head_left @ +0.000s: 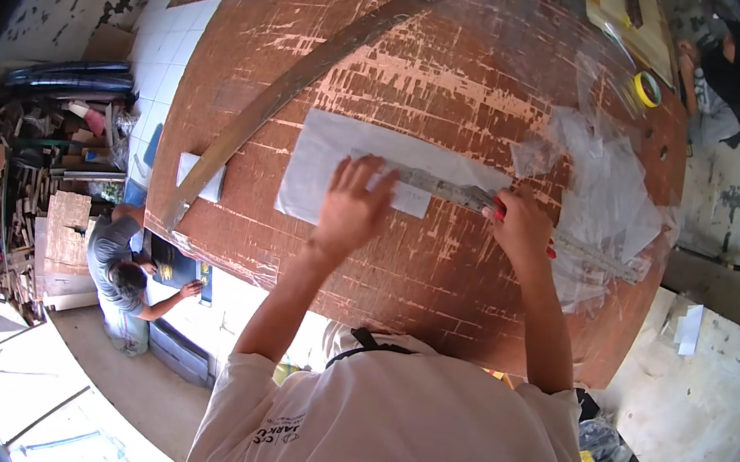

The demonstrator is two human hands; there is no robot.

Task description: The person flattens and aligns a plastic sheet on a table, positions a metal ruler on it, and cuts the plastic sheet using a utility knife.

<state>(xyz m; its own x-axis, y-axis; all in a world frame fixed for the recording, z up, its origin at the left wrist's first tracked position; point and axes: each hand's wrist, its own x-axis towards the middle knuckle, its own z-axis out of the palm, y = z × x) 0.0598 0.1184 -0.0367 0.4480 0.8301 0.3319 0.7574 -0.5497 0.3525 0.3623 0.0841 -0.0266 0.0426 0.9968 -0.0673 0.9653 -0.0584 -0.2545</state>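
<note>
A white sheet [324, 157], looking like paper or thin plastic, lies on the worn reddish-brown tabletop. Across it runs a long grey straightedge [435, 184], its right part reaching past my right hand toward the clear plastic. My left hand [360, 198] is open, fingers spread and pressing flat on the straightedge and sheet. My right hand [520, 223] is closed round a red utility knife [499, 208], held against the straightedge near the sheet's right end. Its tip is too small to make out. A smaller pale strip [412, 201] lies just below the straightedge, beside my left fingers.
A long dark wooden batten [290, 90] crosses the table's left side, over a white block [203, 177]. Crumpled clear plastic [605, 167] and a yellow tape roll [647, 89] lie right. One person [124, 267] crouches lower left; another [725, 80] is upper right.
</note>
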